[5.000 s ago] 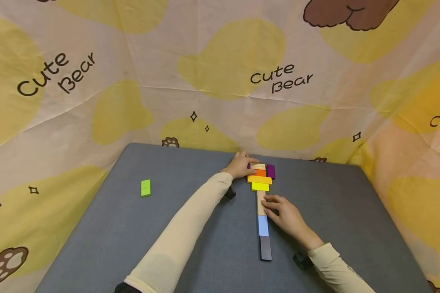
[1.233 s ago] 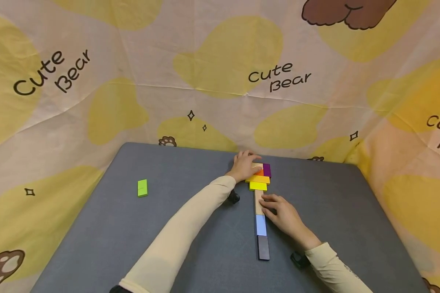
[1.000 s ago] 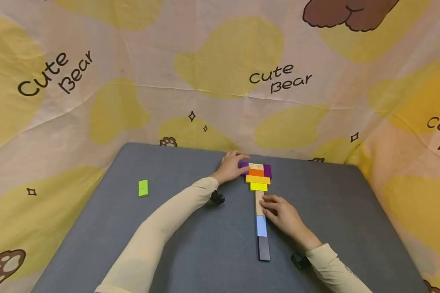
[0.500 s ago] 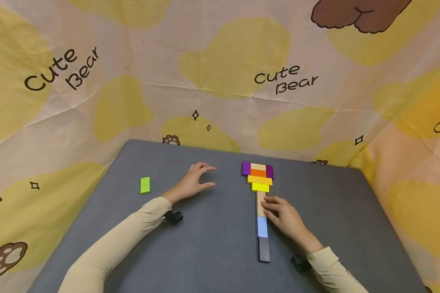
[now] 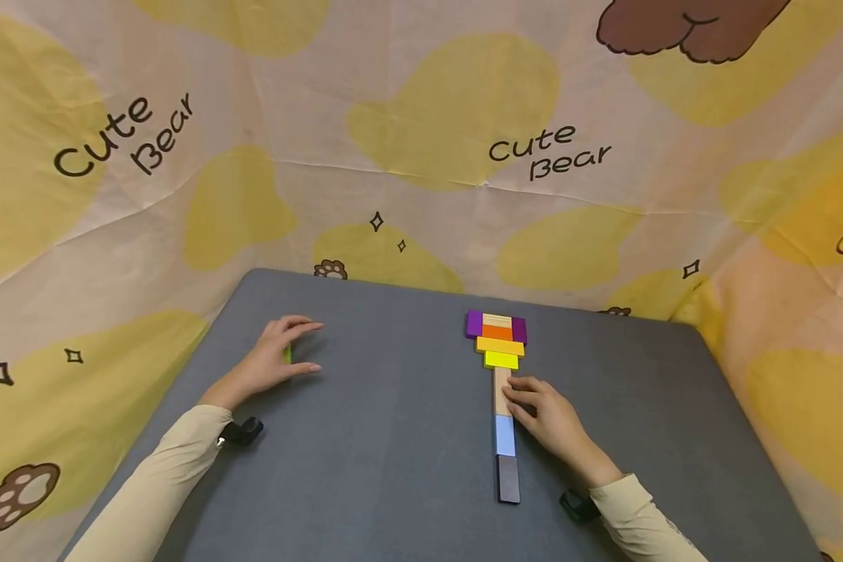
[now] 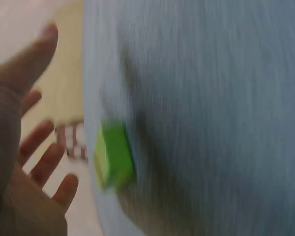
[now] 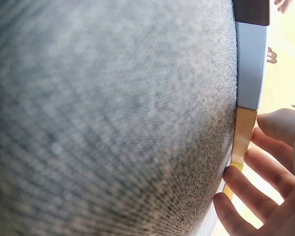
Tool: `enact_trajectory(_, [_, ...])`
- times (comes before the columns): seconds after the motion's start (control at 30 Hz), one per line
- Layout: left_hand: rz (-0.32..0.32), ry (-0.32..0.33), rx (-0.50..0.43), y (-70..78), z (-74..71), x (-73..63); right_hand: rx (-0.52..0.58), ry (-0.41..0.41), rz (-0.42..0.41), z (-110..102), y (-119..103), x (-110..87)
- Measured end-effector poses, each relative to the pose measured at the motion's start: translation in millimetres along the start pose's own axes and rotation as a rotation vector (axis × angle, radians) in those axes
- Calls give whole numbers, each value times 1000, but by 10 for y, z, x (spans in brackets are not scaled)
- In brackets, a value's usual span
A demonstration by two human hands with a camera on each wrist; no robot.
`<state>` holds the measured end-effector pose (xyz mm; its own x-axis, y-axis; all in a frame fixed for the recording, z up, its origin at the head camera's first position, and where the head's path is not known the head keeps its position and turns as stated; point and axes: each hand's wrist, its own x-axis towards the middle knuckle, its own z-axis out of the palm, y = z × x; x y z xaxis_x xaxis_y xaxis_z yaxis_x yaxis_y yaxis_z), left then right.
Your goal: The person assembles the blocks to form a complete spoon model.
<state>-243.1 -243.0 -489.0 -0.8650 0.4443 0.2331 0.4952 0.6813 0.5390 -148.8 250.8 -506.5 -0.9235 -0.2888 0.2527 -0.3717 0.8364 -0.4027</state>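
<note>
My left hand [image 5: 263, 365] hovers over a lime green block [image 6: 119, 153] at the table's left, thumb and fingers spread. In the head view the hand covers most of that block. My right hand [image 5: 551, 425] rests beside a plain wooden block [image 5: 502, 393], its loosely bent fingertips at the block's right edge. Below that block lie a light blue block [image 5: 504, 435] and a dark grey block [image 5: 508, 479] in one line. Above it come a bright yellow block [image 5: 501, 360], an amber block [image 5: 499, 346], an orange block [image 5: 496, 333] and striped pale wood [image 5: 496, 320], flanked by purple blocks [image 5: 474, 324].
The grey tabletop [image 5: 393, 437] ends at a back edge near a printed cloth [image 5: 421, 234], which also hangs along both sides. Each wrist wears a small black camera [image 5: 242, 432].
My left hand lets go of the left purple block, now set against the striped wood, and travels left to the green block. My right hand stays by the plain wooden block.
</note>
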Motion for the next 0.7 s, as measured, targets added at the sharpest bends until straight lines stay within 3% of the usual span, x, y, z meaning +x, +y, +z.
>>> enact_trajectory(0.17, [-9,8,-91,-298,-225,-104,-7,5,-7,3,7,-4])
enact_trajectory(0.27, [-21,-32,-168,-469,-341,-136,1,9,-3,0,11,-5])
enact_trajectory(0.4, [-115,-169,-264,-667,-438,-166,1,-6,11,-6,12,-5])
enact_trajectory(0.5, [-162,-268,-261,-757,-476,-142,2,-22,20,-13,7,-3])
enact_trajectory(0.6, [-150,-338,-219,-775,-501,-76,8,-29,21,-20,3,0])
enact_trajectory(0.7, [-97,-379,-184,-753,-516,0,9,-27,21,-26,3,2])
